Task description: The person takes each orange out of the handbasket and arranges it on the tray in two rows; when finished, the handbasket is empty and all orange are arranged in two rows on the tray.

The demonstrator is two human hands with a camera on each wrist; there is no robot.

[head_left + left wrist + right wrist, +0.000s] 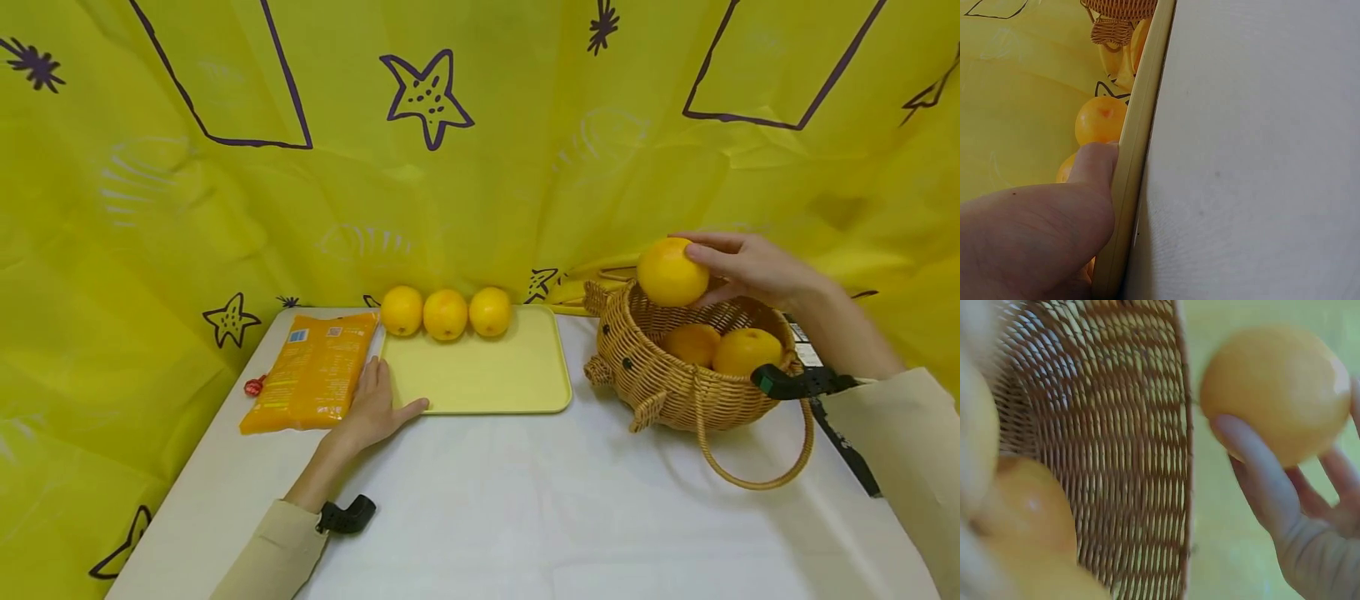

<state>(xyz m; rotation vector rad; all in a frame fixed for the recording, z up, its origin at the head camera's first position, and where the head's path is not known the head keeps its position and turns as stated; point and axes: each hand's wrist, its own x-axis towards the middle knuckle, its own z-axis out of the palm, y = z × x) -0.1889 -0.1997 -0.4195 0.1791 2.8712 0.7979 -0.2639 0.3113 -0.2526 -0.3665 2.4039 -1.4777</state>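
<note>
My right hand [757, 265] grips an orange [672, 272] by its side, above the rim of a pig-shaped wicker basket [667, 392]. In the right wrist view the thumb and fingers curl round that orange [1275, 394]. More oranges [746, 352] lie inside the basket. At the near left corner of a yellow tray [480, 375], my left hand [375, 408] rests with thumb spread along the front edge and fingers along the left side. Three oranges [446, 315] sit in a row along the tray's back edge.
An orange plastic packet [315, 371] lies left of the tray, and a small red wrapped item [255, 386] is beside it. The basket's handle [757, 485] hangs down onto the white table [525, 508]. A dark flat object [847, 446] lies behind the basket. A yellow curtain [480, 192] hangs at the back.
</note>
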